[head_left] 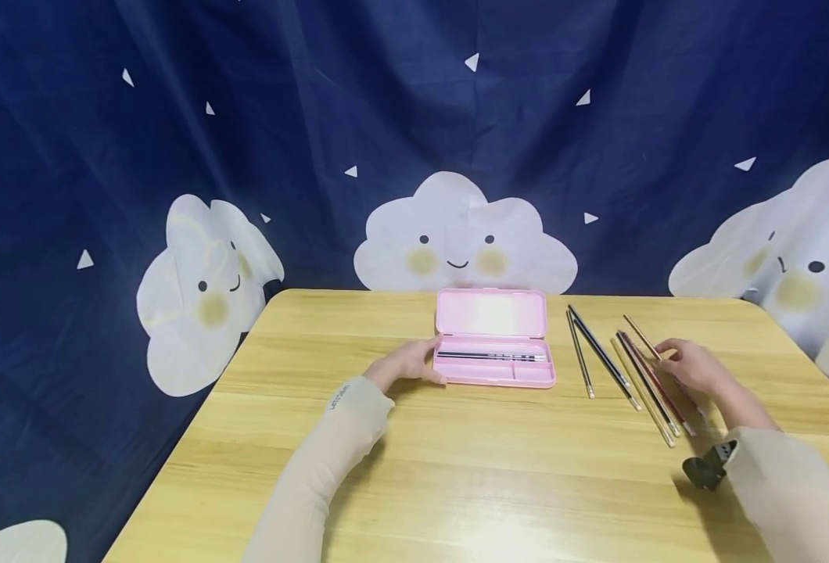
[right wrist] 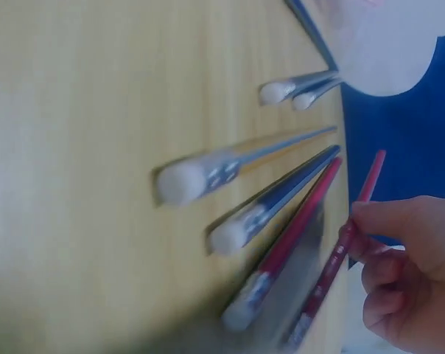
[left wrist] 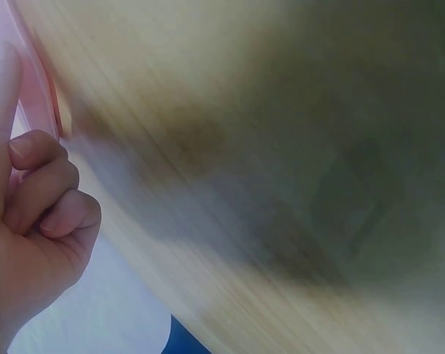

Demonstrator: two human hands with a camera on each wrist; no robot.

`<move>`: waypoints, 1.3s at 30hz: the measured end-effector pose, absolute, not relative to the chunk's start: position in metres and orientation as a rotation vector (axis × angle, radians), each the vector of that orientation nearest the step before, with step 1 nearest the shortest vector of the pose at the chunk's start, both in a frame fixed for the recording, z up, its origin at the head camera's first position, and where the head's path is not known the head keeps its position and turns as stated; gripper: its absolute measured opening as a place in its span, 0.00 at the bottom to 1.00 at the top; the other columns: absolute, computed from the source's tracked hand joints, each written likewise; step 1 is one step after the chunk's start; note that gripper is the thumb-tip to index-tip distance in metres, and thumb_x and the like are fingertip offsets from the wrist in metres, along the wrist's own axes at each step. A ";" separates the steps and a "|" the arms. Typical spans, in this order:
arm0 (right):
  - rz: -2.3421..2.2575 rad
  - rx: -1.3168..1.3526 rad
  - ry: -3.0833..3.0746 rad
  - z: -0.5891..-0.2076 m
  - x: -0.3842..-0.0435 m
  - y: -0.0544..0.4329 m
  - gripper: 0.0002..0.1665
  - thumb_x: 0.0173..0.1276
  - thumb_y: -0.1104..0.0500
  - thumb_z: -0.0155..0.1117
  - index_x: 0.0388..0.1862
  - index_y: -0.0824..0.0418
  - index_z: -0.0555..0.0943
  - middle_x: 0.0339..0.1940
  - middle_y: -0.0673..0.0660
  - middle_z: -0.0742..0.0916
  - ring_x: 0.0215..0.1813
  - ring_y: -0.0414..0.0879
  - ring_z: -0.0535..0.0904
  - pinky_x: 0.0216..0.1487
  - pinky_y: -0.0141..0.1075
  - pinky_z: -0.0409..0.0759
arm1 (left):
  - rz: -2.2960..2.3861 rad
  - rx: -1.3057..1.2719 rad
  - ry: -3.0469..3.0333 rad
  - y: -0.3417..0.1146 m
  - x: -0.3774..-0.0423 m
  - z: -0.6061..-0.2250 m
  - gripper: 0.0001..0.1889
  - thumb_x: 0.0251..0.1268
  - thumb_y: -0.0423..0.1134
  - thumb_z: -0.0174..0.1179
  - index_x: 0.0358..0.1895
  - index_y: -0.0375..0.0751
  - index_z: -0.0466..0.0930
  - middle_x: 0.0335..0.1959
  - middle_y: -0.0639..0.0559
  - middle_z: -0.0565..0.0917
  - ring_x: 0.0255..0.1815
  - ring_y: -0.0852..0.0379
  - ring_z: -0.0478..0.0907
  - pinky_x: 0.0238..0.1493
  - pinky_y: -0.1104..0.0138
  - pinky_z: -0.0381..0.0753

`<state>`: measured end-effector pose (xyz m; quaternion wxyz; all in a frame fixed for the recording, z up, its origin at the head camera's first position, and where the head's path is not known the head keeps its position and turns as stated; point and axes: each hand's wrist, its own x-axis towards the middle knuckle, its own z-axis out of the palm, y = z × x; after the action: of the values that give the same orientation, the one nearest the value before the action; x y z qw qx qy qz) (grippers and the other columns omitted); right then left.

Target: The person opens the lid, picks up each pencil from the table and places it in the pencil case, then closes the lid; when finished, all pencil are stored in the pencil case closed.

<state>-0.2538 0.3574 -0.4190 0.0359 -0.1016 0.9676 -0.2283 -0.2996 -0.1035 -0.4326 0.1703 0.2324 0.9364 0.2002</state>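
Observation:
A pink pencil case [head_left: 495, 381] lies with its lid [head_left: 490, 313] raised at the back of the table. Dark pencils [head_left: 481, 356] rest in its long compartment. My left hand [head_left: 410, 362] holds the case by its left end, with the index finger stretched along the pink side [left wrist: 32, 81] in the left wrist view. Between thumb and fingers, my right hand [right wrist: 410, 269] pinches a red pencil [right wrist: 331, 267], its tip raised. Beside that hand lie another red pencil [right wrist: 285, 247], a dark blue one [right wrist: 274, 199] and a yellowish one [right wrist: 263, 151], all with white erasers toward me.
More dark pencils [head_left: 601, 352] lie between the case and my right hand [head_left: 692, 367]. The wooden table [head_left: 457, 469] runs back to a dark blue curtain [head_left: 400, 94] printed with clouds. A black device [head_left: 706, 467] sits at my right cuff.

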 end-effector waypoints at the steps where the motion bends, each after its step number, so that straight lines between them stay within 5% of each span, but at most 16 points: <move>1: -0.693 -0.321 2.988 -0.418 -0.255 0.355 0.16 0.63 0.66 0.53 0.46 0.80 0.71 0.29 0.70 0.82 0.27 0.55 0.78 0.29 0.45 0.75 | 0.568 0.660 2.660 -0.103 -0.299 -0.432 0.50 0.47 0.51 0.69 0.71 0.39 0.49 0.68 0.41 0.60 0.68 0.48 0.58 0.68 0.62 0.56; 9: -0.736 -0.418 3.058 -0.410 -0.265 0.322 0.13 0.65 0.66 0.53 0.43 0.75 0.76 0.34 0.73 0.82 0.38 0.66 0.77 0.35 0.54 0.74 | 0.585 0.661 2.654 -0.104 -0.299 -0.432 0.50 0.47 0.50 0.69 0.71 0.40 0.48 0.68 0.41 0.59 0.68 0.48 0.57 0.69 0.62 0.55; 15: -0.811 -0.507 3.065 -0.412 -0.274 0.295 0.11 0.64 0.67 0.56 0.42 0.73 0.78 0.29 0.65 0.83 0.30 0.52 0.74 0.31 0.43 0.72 | 0.581 0.667 2.662 -0.105 -0.299 -0.432 0.51 0.47 0.50 0.69 0.71 0.40 0.48 0.69 0.42 0.59 0.68 0.48 0.57 0.68 0.62 0.55; 22: -0.840 -0.640 3.071 -0.418 -0.280 0.269 0.09 0.61 0.67 0.59 0.39 0.70 0.81 0.35 0.66 0.85 0.36 0.57 0.78 0.36 0.47 0.74 | 0.566 0.663 2.657 -0.103 -0.298 -0.431 0.50 0.48 0.51 0.68 0.71 0.39 0.48 0.68 0.41 0.59 0.68 0.48 0.57 0.68 0.62 0.56; 29: -0.864 -0.748 3.018 -0.422 -0.288 0.243 0.07 0.59 0.66 0.62 0.36 0.66 0.83 0.27 0.55 0.84 0.31 0.46 0.75 0.33 0.40 0.73 | 0.583 0.637 2.649 -0.105 -0.298 -0.430 0.51 0.47 0.51 0.68 0.72 0.43 0.47 0.69 0.42 0.58 0.69 0.48 0.55 0.69 0.61 0.54; 39: -0.823 -0.910 3.011 -0.429 -0.296 0.203 0.08 0.57 0.69 0.62 0.36 0.68 0.84 0.30 0.59 0.85 0.36 0.54 0.79 0.41 0.48 0.77 | 0.587 0.641 2.644 -0.104 -0.300 -0.431 0.51 0.47 0.52 0.68 0.72 0.44 0.47 0.70 0.43 0.57 0.69 0.49 0.55 0.69 0.62 0.54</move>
<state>-0.2965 0.2030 -0.4285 -0.0547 -0.2795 0.9247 -0.2527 -0.3004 -0.1044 -0.4314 0.1783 0.2267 0.9347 0.2076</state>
